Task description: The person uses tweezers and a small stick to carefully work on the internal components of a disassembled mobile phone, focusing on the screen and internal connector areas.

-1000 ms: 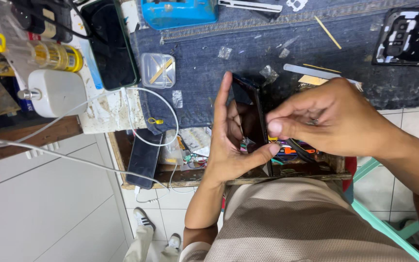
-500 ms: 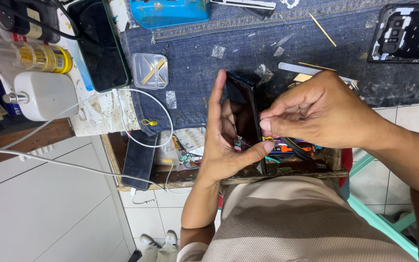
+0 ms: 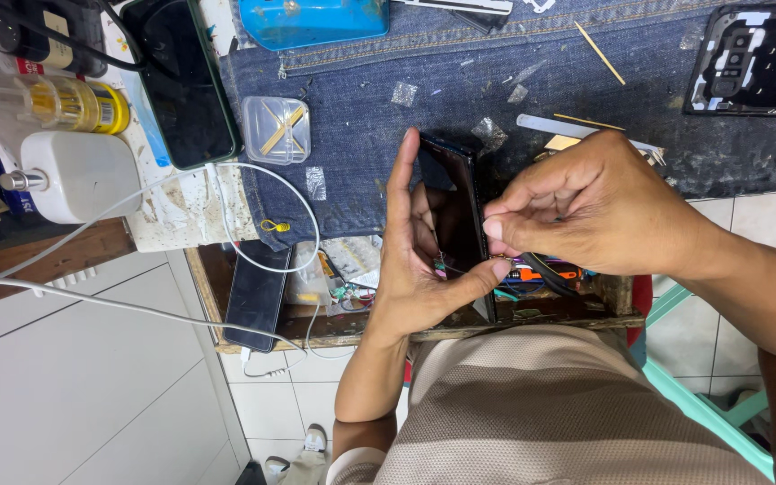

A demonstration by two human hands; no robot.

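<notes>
Holding a dark phone upright on its edge in the left hand, fingers stretched up along its back and thumb hooked across the lower front. Pinching something tiny at the phone's lower edge with the right hand, thumb and forefinger tight together, too small to make out. Working just above an open wooden drawer crammed with small tools, at the near edge of a denim cloth spread on the bench. Lying on the cloth: a clear plastic box and a thin wooden stick. Trailing across the left side, a white cable.
</notes>
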